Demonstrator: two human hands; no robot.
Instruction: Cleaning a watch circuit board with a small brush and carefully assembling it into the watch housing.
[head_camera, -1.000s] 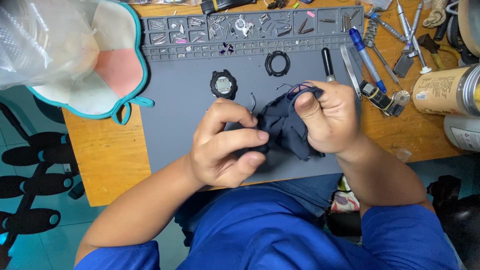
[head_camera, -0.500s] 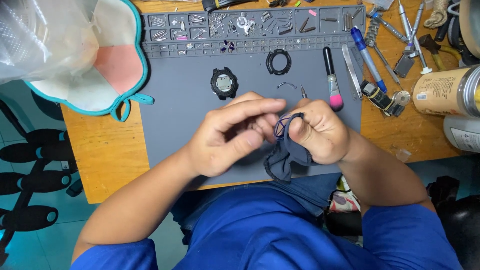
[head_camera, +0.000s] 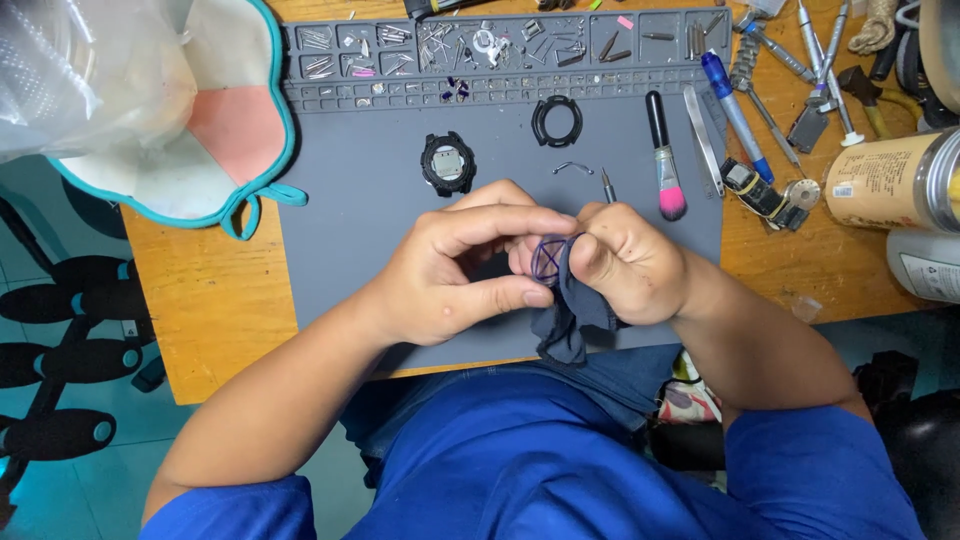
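Over the grey mat (head_camera: 380, 200) on the desk (head_camera: 215, 300), the left hand (head_camera: 455, 265) and right hand (head_camera: 625, 262) together pinch a dark cloth (head_camera: 570, 315) around a small piece, while one tan labelled cylinder (head_camera: 885, 180) and one white labelled container (head_camera: 925, 265) lie at the right edge.

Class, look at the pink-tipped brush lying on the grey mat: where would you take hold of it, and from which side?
Take the brush by its black handle, from above. It lies flat, handle pointing away, clear of the pink bristles, with a gap to the tweezers alongside.
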